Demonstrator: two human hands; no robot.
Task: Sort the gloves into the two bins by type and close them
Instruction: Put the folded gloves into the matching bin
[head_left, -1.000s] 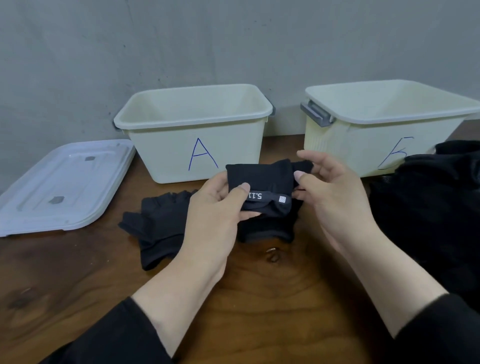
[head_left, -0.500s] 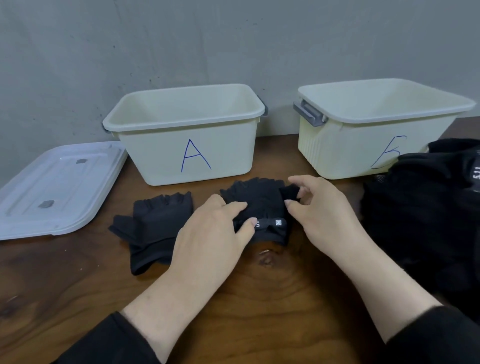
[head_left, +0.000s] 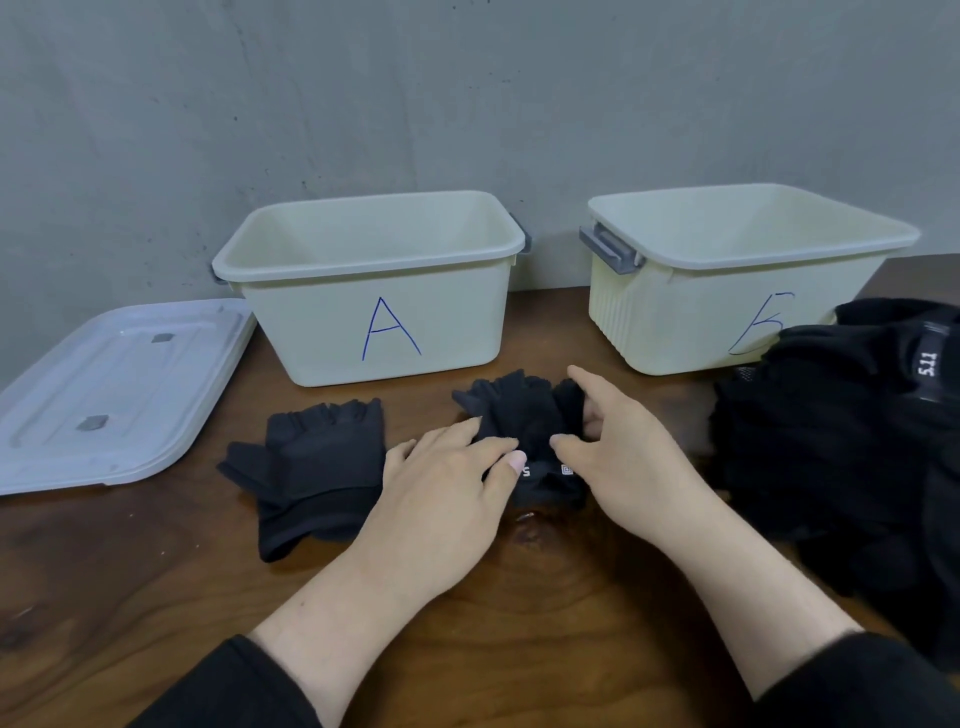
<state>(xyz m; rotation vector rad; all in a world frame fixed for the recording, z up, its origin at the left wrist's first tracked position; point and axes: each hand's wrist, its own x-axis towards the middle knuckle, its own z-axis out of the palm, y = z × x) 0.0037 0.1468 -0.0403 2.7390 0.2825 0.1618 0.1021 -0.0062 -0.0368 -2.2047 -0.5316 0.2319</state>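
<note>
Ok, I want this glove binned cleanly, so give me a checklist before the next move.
1. Both hands on the glove: ok. The left hand rests on its near edge with fairly straight fingers; the right hand pinches its right side.
2. Glove off the table: not ok, it lies there.
3. Bin A open: ok, no lid on it.
4. Bin B open: ok, though the glove pile hides part of its front.
5. Lids at hand: ok, lids lie left of bin A; how many, cannot tell.
6. Glove type, so which bin: cannot tell.
</note>
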